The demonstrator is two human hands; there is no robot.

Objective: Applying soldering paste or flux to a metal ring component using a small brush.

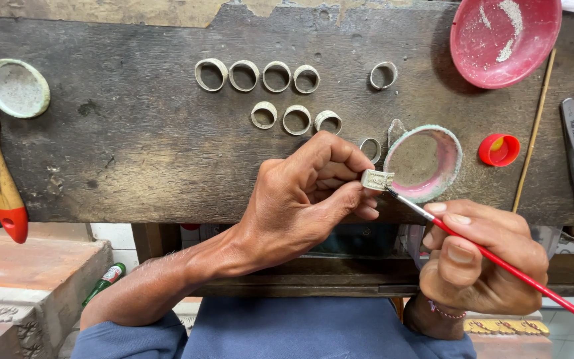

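Ring (377,179), pale grey metal with a flat rectangular face, sits pinched in the left hand's (307,199) curled fingertips above the tabletop's (134,146) front edge. The right hand (479,256) is closed around a red-handled brush (493,256), its tip touching the ring. Nine more rings (260,76) lie on the dark, worn wood beside a small pink dish (456,156).

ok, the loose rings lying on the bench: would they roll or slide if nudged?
The rings lie flat on the rough wooden bench, so probably slide, not roll. They look like thin metal bands: likely light, stiff. Tipped on edge, they would probably roll.
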